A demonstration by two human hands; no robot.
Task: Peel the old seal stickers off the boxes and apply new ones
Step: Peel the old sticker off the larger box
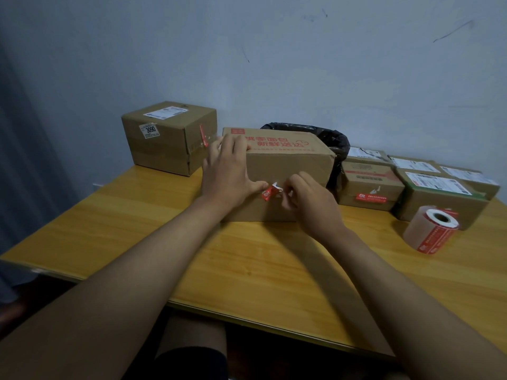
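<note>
1. Cardboard is dominating the wooden table (pixel 142 237): the bread box (pixel 288 171) with red printed lettering is sitting at the centre, its long side facing the person.
2. Fingers of the left hand (pixel 227 171) are lying straight and flat over the box's 10 o'clock corner, bracing it, with the thumb pressing just beside the sticker.
3. Curled fingers of the right hand (pixel 307 198) are pinching the old red seal sticker (pixel 270 192), which is curling away from the box's front face; it seems partly lifted, though the blur is hiding how much is clinging on.
4. Peeling on this box is therefore looking under way, not finished, and no new seal is showing on it.
5. At 10 o'clock, a square box (pixel 170 138) is wearing a red seal (pixel 203 135) on its edge; whether old or new I cannot tell.
6. At 3 o'clock, several small parcels (pixel 370 185) are waiting, the nearest carrying a red sticker.
7. At 4 o'clock, the roll of new seal stickers (pixel 430 229) is lying on its side, untouched.
8. Behind the bread box, a bin with a black liner (pixel 332 141) is standing ready, probably for scraps.
</note>
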